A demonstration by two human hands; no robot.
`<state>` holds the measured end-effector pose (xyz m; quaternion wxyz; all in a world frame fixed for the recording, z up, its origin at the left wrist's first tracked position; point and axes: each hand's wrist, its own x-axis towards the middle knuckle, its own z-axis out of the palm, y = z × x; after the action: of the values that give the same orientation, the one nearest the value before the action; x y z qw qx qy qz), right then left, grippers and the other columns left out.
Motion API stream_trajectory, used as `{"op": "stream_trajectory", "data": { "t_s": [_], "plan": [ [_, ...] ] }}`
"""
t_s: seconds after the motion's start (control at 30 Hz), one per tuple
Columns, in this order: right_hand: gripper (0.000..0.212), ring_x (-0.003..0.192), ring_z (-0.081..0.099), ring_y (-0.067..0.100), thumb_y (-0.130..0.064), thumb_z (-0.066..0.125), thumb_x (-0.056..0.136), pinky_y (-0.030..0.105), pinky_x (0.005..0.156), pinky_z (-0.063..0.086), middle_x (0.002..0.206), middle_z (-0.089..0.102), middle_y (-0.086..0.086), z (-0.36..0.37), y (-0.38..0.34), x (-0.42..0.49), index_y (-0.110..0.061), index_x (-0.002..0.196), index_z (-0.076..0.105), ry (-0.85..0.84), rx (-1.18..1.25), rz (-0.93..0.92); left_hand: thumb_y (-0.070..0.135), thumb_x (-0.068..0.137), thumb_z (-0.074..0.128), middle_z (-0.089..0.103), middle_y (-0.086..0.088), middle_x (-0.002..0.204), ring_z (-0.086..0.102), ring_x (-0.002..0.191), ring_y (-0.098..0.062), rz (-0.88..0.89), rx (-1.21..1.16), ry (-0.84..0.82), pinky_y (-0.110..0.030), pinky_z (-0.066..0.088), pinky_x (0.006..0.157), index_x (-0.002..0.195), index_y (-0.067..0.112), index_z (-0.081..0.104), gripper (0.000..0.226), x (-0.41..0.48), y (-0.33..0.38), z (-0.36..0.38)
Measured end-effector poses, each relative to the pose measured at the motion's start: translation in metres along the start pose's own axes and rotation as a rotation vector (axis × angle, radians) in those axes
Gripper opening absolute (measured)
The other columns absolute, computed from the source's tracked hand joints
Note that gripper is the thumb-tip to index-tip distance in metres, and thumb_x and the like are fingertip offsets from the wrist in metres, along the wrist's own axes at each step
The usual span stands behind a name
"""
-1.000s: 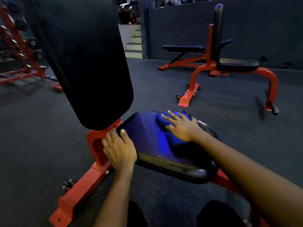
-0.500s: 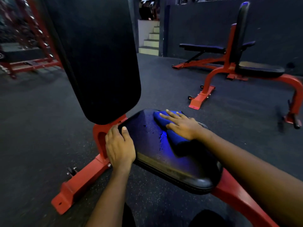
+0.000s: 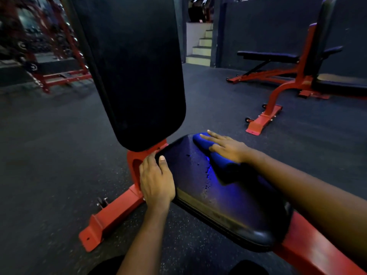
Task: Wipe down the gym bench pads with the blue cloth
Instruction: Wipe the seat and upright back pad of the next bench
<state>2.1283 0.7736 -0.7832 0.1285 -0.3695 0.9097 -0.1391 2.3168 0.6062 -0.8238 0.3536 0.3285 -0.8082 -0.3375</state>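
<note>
**Q:** Where is the blue cloth?

**A:** The blue cloth lies on the far part of the black seat pad. It is pressed flat under the right hand, whose fingers are straight and slightly spread.

**Q:** And the other hand?

**A:** The left hand grips the pad's side edge, thumb on top and fingers curled round it. Between the two hands, small wet specks dot the pad.

**Q:** What lies beyond the hands?

**A:** An upright black back pad rises just past the left hand, on a red frame. Well beyond the right hand, another red bench stands on the dark floor.
</note>
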Motion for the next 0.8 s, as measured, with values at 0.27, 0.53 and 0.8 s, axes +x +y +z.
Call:
{"op": "stream_trajectory", "data": {
  "t_s": [0.27, 0.53, 0.8],
  "plan": [
    [0.055, 0.151, 0.018, 0.023, -0.044, 0.026, 0.101, 0.048, 0.121, 0.017, 0.165, 0.006, -0.016, 0.008, -0.040, 0.033, -0.049, 0.154, 0.013, 0.088, -0.103, 0.090, 0.032, 0.102, 0.038, 0.054, -0.005, 0.134, 0.044, 0.127, -0.021, 0.000, -0.016, 0.011, -0.035, 0.034, 0.104, 0.137, 0.013, 0.050, 0.042, 0.001, -0.001, 0.000],
    [0.054, 0.151, 0.017, 0.017, -0.045, 0.025, 0.100, 0.047, 0.122, 0.014, 0.165, 0.011, -0.014, 0.004, -0.029, 0.036, -0.050, 0.152, 0.016, 0.072, -0.036, 0.111, 0.030, 0.101, 0.039, 0.055, -0.005, 0.135, 0.043, 0.127, -0.020, 0.014, -0.046, 0.026, -0.037, 0.034, 0.107, 0.136, 0.012, 0.052, 0.042, 0.004, -0.003, 0.004],
    [0.054, 0.152, 0.006, 0.013, -0.036, 0.031, 0.102, 0.041, 0.124, 0.005, 0.164, 0.009, -0.017, 0.014, -0.041, 0.010, -0.046, 0.153, 0.018, 0.079, -0.128, -0.058, 0.026, 0.101, 0.042, 0.058, -0.011, 0.133, 0.045, 0.125, -0.025, 0.019, -0.067, 0.043, -0.034, 0.031, 0.107, 0.134, 0.006, 0.054, 0.040, 0.004, -0.005, 0.004]
  ]
}}
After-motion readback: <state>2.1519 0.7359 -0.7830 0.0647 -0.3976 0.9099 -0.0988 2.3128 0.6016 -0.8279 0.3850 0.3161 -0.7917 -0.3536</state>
